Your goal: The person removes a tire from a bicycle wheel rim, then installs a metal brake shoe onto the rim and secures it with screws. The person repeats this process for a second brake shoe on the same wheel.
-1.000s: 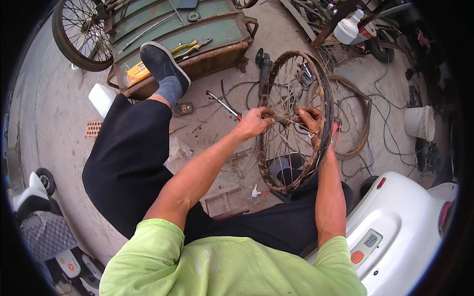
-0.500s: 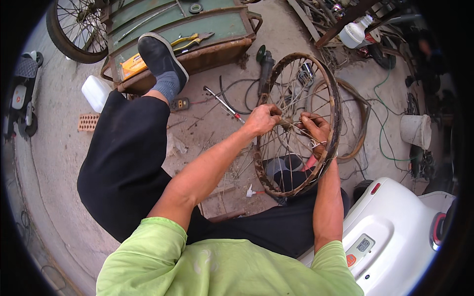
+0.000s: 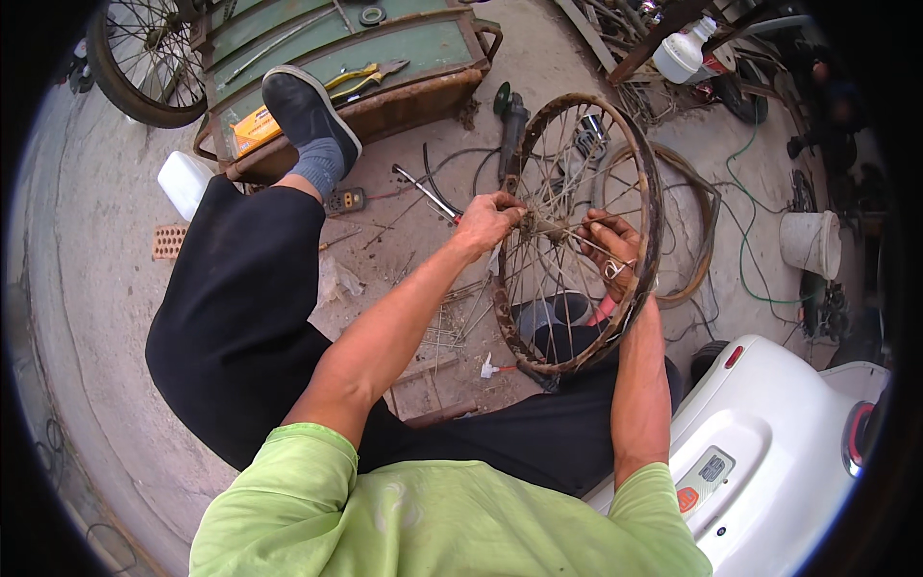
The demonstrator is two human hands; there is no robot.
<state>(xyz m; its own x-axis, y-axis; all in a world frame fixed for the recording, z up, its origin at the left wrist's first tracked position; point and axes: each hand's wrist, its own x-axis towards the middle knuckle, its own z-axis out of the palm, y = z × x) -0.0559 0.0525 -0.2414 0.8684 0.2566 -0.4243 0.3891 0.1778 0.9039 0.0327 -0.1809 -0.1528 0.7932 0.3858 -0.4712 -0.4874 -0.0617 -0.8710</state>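
Note:
A rusty spoked bicycle wheel (image 3: 655,207) stands tilted in front of me, its brown hub (image 3: 550,229) between my hands. My left hand (image 3: 488,225) is at the hub's left end, thumb and fingers pinched together; what they grip is too small to make out. On the other side, my right hand (image 3: 613,255) is closed on a thin spoke (image 3: 588,225) close to the hub. A white loop of string or wire circles a finger of that hand. The right forearm passes behind the lower rim.
A green metal cart (image 3: 409,48) holds pliers (image 3: 370,79) and an orange box (image 3: 255,130). An angle grinder (image 3: 513,144) and a loose tyre (image 3: 712,231) lie beyond the wheel. Loose spokes (image 3: 461,317) litter the floor. A white scooter body (image 3: 769,452) stands at right, near a bucket (image 3: 810,242).
My left hand has shifted left, from over the hub to its left end. The right hand stays by the hub with its fingers slightly rearranged. The wheel has barely moved.

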